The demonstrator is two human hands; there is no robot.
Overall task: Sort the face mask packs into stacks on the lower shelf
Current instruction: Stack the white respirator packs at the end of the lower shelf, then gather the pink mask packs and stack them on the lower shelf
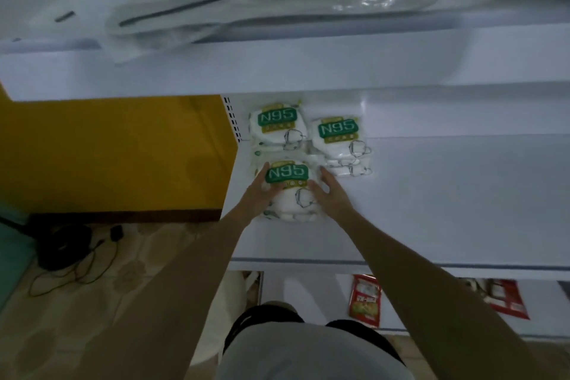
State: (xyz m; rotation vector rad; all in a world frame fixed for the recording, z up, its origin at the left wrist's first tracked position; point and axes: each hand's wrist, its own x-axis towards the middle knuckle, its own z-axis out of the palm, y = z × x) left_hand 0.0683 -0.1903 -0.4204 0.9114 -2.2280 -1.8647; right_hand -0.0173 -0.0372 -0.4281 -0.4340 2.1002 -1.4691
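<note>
**Hands flank the near N95 stack**

On the lower shelf (431, 194), the near stack (290, 197) of face mask packs sits between the hands. The left hand (260, 194) presses its left side and the right hand (331, 194) its right, fingers straight, gripping nothing. Just beyond the fingertips stand a second stack (277, 123) and a third stack (339, 136).

The left hand (262, 191) and right hand (331, 194) touch opposite sides of the nearest N95 stack (290, 197). Behind it sit a rear-left stack (276, 128) and a rear-right stack (339, 140).

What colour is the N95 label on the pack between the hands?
Green label with white lettering, clearest in the head view.
</note>
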